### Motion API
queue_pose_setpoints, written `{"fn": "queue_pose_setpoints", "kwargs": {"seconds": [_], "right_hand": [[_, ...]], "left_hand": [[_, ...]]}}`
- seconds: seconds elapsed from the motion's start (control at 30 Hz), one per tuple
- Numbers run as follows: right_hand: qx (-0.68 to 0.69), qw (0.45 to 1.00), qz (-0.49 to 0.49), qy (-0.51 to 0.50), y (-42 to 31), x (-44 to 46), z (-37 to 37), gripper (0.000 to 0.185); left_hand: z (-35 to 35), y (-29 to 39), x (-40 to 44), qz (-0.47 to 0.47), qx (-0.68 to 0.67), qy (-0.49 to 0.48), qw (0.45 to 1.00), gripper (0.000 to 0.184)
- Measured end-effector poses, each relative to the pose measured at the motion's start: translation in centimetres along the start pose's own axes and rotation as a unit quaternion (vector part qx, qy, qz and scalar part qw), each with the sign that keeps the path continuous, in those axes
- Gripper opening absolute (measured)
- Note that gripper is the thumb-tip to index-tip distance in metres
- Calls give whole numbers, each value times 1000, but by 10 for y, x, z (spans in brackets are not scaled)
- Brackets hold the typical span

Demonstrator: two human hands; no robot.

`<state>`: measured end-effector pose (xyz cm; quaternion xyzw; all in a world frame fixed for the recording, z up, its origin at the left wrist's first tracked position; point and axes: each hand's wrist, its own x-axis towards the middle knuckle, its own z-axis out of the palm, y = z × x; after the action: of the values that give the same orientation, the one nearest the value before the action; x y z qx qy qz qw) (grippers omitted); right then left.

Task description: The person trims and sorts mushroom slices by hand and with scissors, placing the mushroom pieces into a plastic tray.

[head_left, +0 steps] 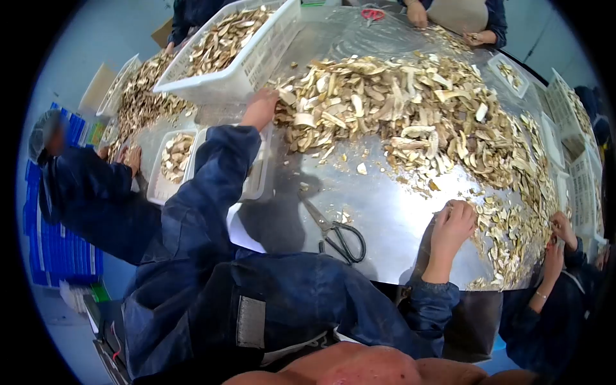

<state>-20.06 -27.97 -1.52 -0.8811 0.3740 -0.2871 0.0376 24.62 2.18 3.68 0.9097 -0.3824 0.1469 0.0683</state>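
Note:
A wide heap of dried mushroom slices [391, 96] spreads over the metal table [391, 244]. My left hand [260, 109] reaches to the heap's left edge, beside the large white basket; its fingertips are hidden. My right hand [455, 221] rests by the smaller slices at the heap's lower right, fingers curled; what is under them cannot be seen. Between my hands, near the table's front edge, lie black-handled scissors [337, 234]. Under my left forearm stands a white tray [264, 176], partly covered by my sleeve.
A large white basket [247, 70] holds more slices. To the left, a white tray [154, 173] holds pale pieces. Red-handled scissors [372, 14] lie at the far side. Co-workers' hands [131, 158] work at the left, right and far edges. White baskets [582, 183] line the right side.

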Motion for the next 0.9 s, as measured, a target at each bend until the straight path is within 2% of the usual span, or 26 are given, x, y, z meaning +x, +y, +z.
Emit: {"fn": "queue_pose_setpoints", "kwargs": {"seconds": [0.07,0.13,0.2,0.23,0.33,0.4,0.47,0.5,0.57,0.6,0.63,0.7,0.8,0.83,0.9], "right_hand": [[9,1000,11,-5,3,-1,1,18],[34,999,7,8,0,0,-3,16],[42,999,7,16,-2,2,-5,14],[47,999,5,16,-3,3,-6,15],[60,998,1,15,-2,3,-6,15],[68,998,1,13,-2,4,-7,16],[73,997,12,3,-4,4,-10,16],[75,997,17,-2,-5,4,-11,16],[77,997,15,2,-4,4,-9,17],[78,997,14,4,-4,4,-9,17],[82,996,16,1,-5,3,-9,18],[89,996,15,7,-4,4,-8,18],[98,995,22,5,-5,4,-10,18],[101,995,25,3,-5,4,-11,18],[107,994,28,-2,-5,5,-11,17]], "left_hand": [[39,-23,31,-122,-82,-13,989,30],[78,-33,52,-140,-86,-15,986,31],[102,-40,58,-68,-6,12,998,32],[73,4,53,-136,-121,35,983,29],[60,63,70,-124,-87,35,988,26],[62,109,73,-139,-178,100,969,24],[84,137,98,-174,-229,106,952,25],[93,153,108,-184,-331,133,916,27],[109,186,126,-191,-524,198,806,30],[88,212,120,-119,-439,252,854,31],[93,221,131,-73,-468,254,843,34],[67,249,139,-84,-534,190,820,39],[45,246,151,-1,-514,181,839,39],[33,229,150,45,-429,185,883,37],[41,172,168,-63,-334,186,922,36]]}}
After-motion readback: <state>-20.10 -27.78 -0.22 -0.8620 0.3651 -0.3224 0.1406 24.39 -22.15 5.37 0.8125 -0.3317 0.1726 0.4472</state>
